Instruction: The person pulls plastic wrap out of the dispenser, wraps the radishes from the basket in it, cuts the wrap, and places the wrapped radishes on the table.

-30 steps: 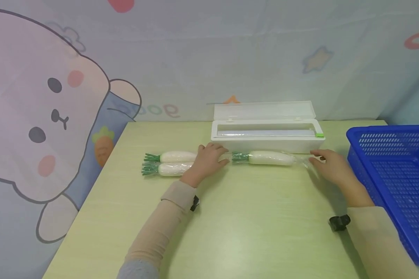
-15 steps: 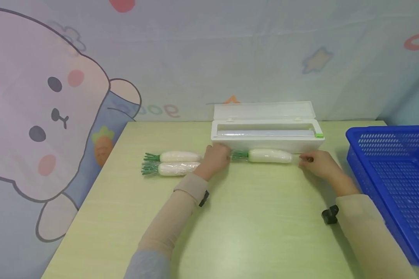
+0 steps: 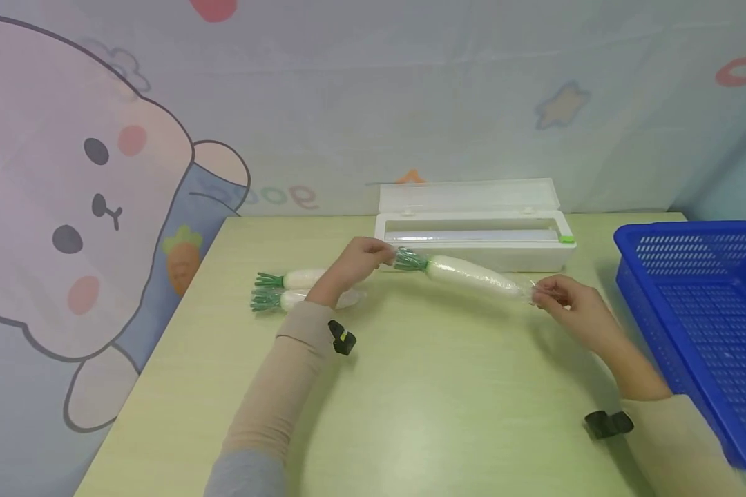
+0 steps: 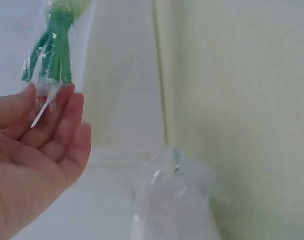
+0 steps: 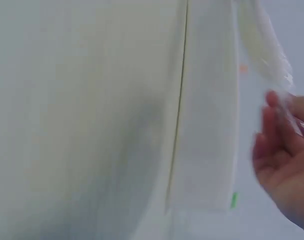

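A white radish (image 3: 469, 273) wrapped in clear plastic film hangs between both hands, tilted down toward the right. My left hand (image 3: 359, 261) pinches the film's end by the green leaf stubs (image 4: 54, 50), thumb against fingertips in the left wrist view. At the other end my right hand (image 3: 573, 304) pinches the twisted film (image 5: 287, 107) beyond the radish's tip. Behind the radish is a white film dispenser box (image 3: 472, 257), its lid raised and a roll inside. Two more radishes, a rear one (image 3: 301, 279) and a front one (image 3: 292, 299), lie partly hidden behind the left forearm.
A blue plastic basket (image 3: 649, 314) stands on the right side of the table (image 3: 435, 414). A printed cloth backdrop (image 3: 360, 103) rises behind the table's far edge.
The wrapped radish has been lifted off the table, its leaf end raised higher. The left hand moved from resting beside the leaves to up and left; the right hand has closed on the film.
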Demonstrator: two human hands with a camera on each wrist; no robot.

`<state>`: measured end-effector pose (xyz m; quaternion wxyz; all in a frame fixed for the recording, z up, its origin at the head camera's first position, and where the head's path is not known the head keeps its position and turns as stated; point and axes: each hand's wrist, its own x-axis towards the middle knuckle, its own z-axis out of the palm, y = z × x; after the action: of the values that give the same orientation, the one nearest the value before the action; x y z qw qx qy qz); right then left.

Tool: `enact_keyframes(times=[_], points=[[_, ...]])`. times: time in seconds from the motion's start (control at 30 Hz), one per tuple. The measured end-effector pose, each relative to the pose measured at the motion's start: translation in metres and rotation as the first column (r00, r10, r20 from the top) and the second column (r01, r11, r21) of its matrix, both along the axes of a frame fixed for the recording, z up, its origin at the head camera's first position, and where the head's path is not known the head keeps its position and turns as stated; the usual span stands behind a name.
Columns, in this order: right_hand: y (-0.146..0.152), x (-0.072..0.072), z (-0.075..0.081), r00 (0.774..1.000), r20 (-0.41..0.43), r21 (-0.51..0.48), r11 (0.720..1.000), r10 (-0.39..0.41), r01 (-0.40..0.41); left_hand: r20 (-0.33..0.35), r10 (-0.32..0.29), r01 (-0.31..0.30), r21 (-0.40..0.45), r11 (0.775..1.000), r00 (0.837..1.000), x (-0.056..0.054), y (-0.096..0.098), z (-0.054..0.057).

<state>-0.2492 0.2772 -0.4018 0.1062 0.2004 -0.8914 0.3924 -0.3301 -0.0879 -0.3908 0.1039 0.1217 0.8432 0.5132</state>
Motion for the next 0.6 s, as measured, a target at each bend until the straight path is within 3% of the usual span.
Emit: enact_keyframes(times=[0.03,0.07,0.1,0.17,0.23,0.27,0.33,0.4,0.47,0.5,0.6], points=[[-0.007,0.008,0.001,0.993,-0.113,-0.042,0.999,0.023,-0.028,0.03,0.007,-0.008,0.05,0.999,1.0,-0.002,-0.003,0.004],[-0.017,0.016,0.001,0.969,-0.242,-0.08,0.994,0.054,-0.076,0.07,0.012,-0.019,0.104,0.994,0.998,-0.003,-0.006,0.007],[-0.027,0.023,0.0,0.923,-0.374,-0.09,0.987,0.093,-0.136,0.1,0.013,-0.027,0.146,0.989,0.995,-0.004,-0.008,0.01],[-0.05,0.036,0.0,0.785,-0.585,-0.036,0.961,0.202,-0.274,0.147,0.0,-0.03,0.202,0.979,0.989,-0.007,-0.011,0.014],[-0.072,0.05,0.0,0.644,-0.696,0.082,0.927,0.317,-0.367,0.168,-0.03,-0.009,0.229,0.973,0.985,-0.008,-0.012,0.015],[-0.083,0.056,0.0,0.569,-0.734,0.144,0.904,0.37,-0.402,0.173,-0.053,0.012,0.23,0.973,0.983,-0.009,-0.011,0.014],[-0.1,0.068,-0.001,0.443,-0.769,0.265,0.861,0.461,-0.435,0.172,-0.109,0.072,0.211,0.975,0.979,-0.009,-0.009,0.012],[-0.111,0.078,-0.002,0.344,-0.773,0.359,0.815,0.533,-0.454,0.17,-0.167,0.138,0.171,0.976,0.971,-0.008,-0.004,0.01],[-0.118,0.085,-0.005,0.28,-0.752,0.435,0.769,0.596,-0.468,0.17,-0.221,0.202,0.118,0.972,0.96,-0.006,0.002,0.008],[-0.119,0.088,-0.007,0.262,-0.734,0.466,0.745,0.627,-0.477,0.168,-0.242,0.23,0.087,0.969,0.956,-0.004,0.006,0.008],[-0.12,0.093,-0.013,0.247,-0.664,0.543,0.682,0.706,-0.49,0.155,-0.296,0.299,0.006,0.954,0.943,-0.001,0.016,0.007]])
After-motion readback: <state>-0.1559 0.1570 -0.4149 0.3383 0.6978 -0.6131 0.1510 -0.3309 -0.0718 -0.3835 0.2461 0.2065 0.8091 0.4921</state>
